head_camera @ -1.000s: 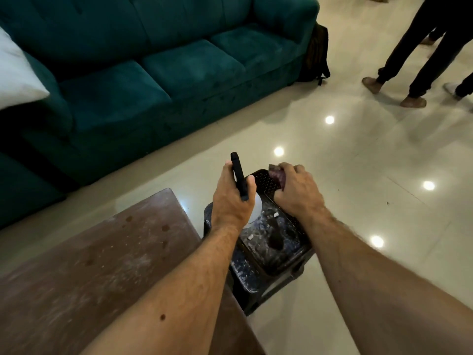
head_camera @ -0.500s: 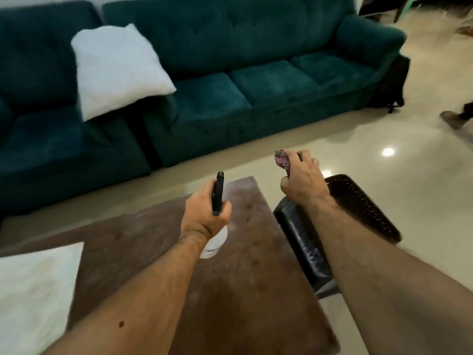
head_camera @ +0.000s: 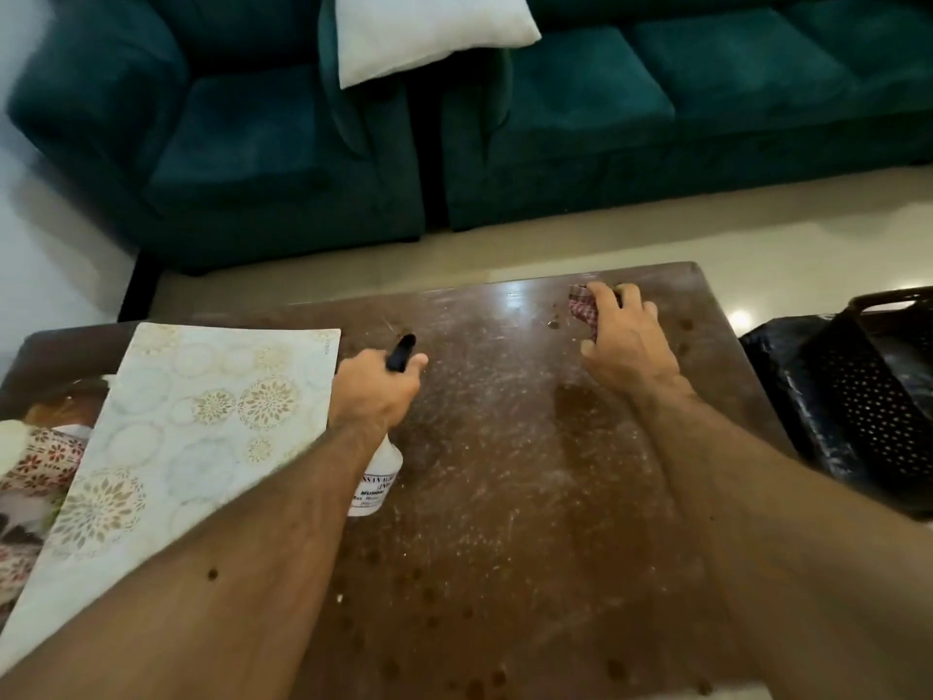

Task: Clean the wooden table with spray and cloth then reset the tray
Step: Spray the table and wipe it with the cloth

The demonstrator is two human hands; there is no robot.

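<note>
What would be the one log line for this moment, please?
left hand: grips spray bottle | right hand: presses checked cloth on wooden table | phase: wiping starts

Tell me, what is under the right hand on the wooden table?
A checked red-and-white cloth lies under the right hand, against the wooden table. Only its far-left part shows; the fingers cover the rest.

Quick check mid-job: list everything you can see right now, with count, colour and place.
wooden table: 1, brown, dusty, centre
spray bottle: 1, white with black head, in left hand
cloth: 1, red checked, under right hand at far edge
patterned sheet: 1, pale with gold motifs, table's left
basket: 1, black, right of table
sofa: 1, teal, beyond table
cushion: 1, white, on sofa
left hand: grips bottle
right hand: holds cloth
</note>
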